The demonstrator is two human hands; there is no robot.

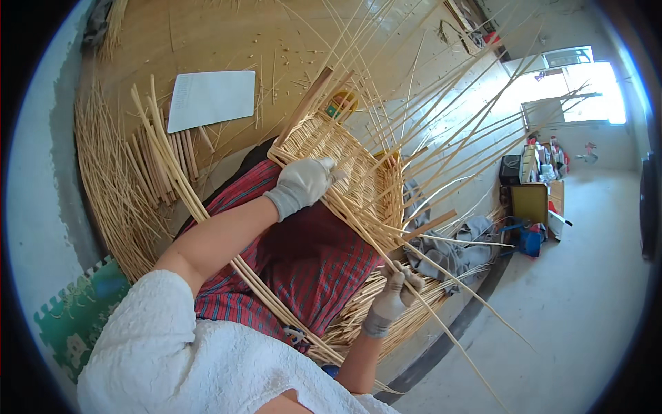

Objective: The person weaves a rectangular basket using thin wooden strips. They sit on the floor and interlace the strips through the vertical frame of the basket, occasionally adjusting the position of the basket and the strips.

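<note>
A partly woven wicker basket [324, 143] rests tilted over my lap, with wooden stakes at its corners and long loose rods fanning up and right from it. My left hand [303, 183], in a pale work glove, closes over the basket's near edge, its fingertips against the weave. At the basket's near right corner, my right hand [394, 295], also gloved, pinches a long willow rod [448, 332] that runs from the weave toward the lower right. A red plaid cloth [296, 259] covers my lap beneath the basket.
Long rods [114, 176] lie heaped at the left, beside short sticks [148, 169] and a white sheet [212, 100]. More rods [358, 324] lie beneath my right hand, near grey cloth [452, 248]. A bundle of rods [258, 288] crosses my lap. Household items [538, 200] stand far right.
</note>
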